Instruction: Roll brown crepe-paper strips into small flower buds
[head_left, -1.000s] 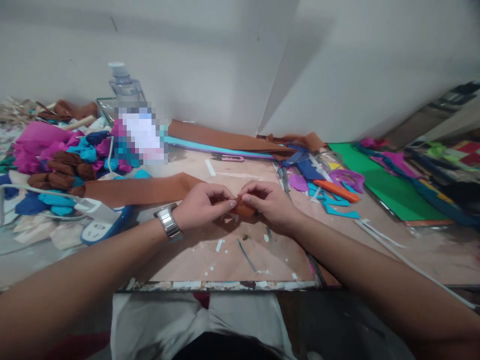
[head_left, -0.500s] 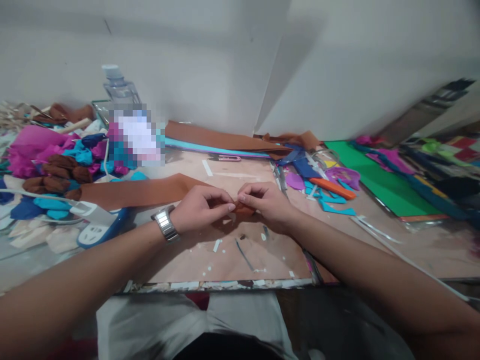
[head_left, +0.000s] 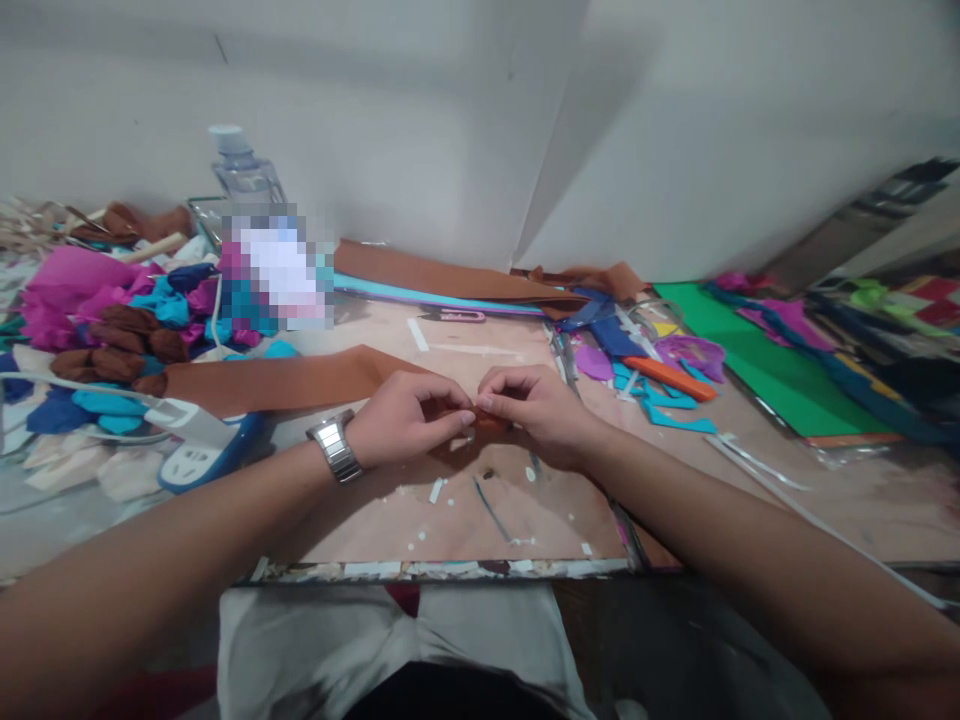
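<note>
A long brown fabric strip (head_left: 292,384) runs from the pile at the left to my hands in the middle of the table. My left hand (head_left: 409,415), with a metal watch at the wrist, pinches the strip's end between thumb and forefinger. Close against it, my right hand (head_left: 536,405) pinches the same brown fabric, a bit of which shows under its fingers. The fingertips nearly meet. How the fabric is folded between them is hidden.
Bunched coloured fabric pieces (head_left: 112,290) and a power strip (head_left: 196,455) lie left, near a clear bottle (head_left: 247,180). Behind are a folded brown strip (head_left: 450,278) and pink thread snips (head_left: 461,316). Rightward lie an orange cutter (head_left: 671,378) and green sheets (head_left: 780,375).
Both hands keep their pinch on the brown strip, with only slight finger movement. The whole view has shifted a little.
</note>
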